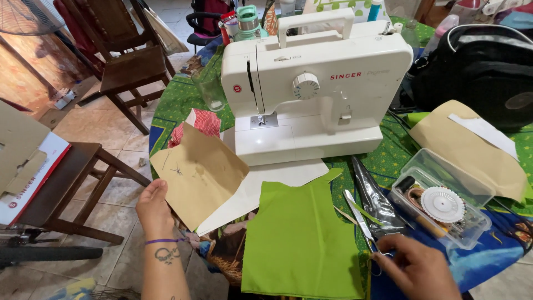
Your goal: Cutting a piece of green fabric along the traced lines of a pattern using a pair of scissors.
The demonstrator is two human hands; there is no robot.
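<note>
The right hand (417, 268) rested at the table's five o'clock edge with its fingers closed on the handles of a pair of scissors (362, 224), whose blades pointed toward eleven o'clock. Just beside the blades, at their nine o'clock, lay a lime-green fabric piece (302, 239), flat and hanging partly over the table edge. The left hand (154, 208) lay at eight o'clock with loose, released fingers, grasping nothing, its fingertips just touching the lower edge of a brown paper pattern (202, 172). That pattern overlapped a white paper sheet (261, 186) which ran under the green piece.

At twelve o'clock from the fabric stood a white sewing machine (316, 83). At three o'clock of the scissors sat a clear plastic box (441, 205) holding a round white pin wheel. A black bag (477, 66) sat at two o'clock, all on a green patterned tablecloth (177, 100).
</note>
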